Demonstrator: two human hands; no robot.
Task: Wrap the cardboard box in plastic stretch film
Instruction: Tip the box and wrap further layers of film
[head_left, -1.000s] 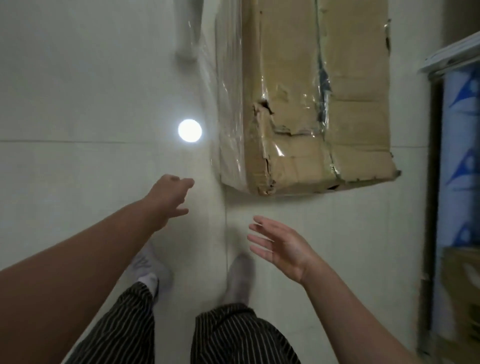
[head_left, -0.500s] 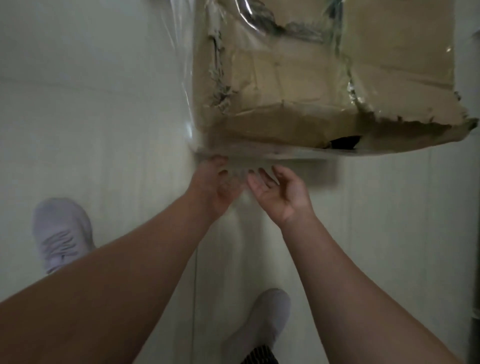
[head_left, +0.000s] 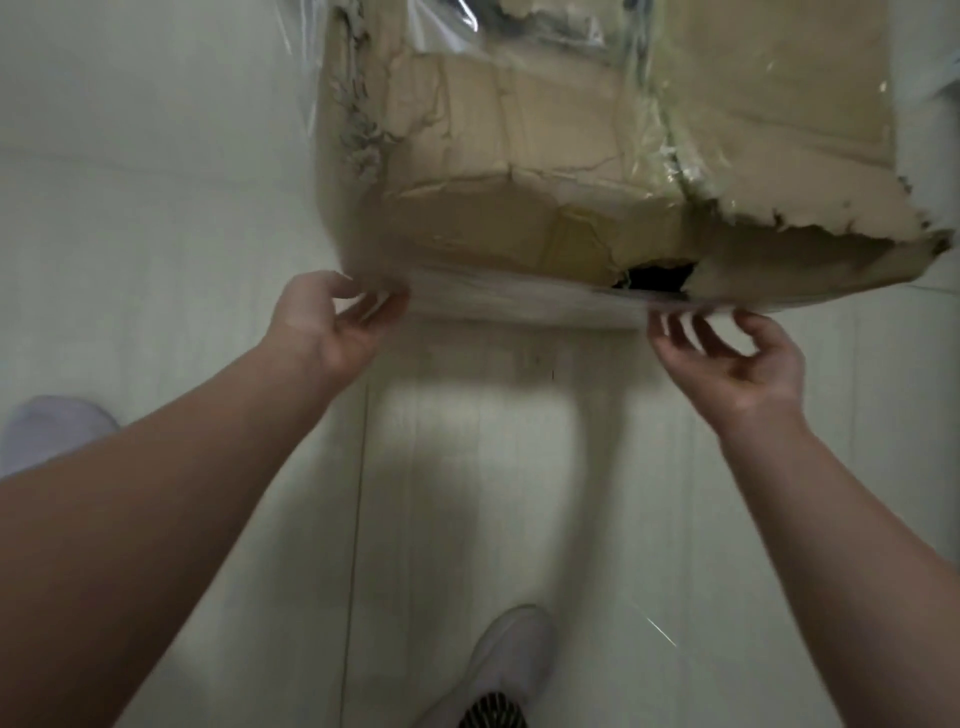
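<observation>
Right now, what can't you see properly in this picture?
Head view only:
cardboard box: far end cut off by the top edge.
hole in the box: too dark inside.
left hand and right hand: blur hides whether they pinch the stretch film.
left shoe: cut by the left edge.
</observation>
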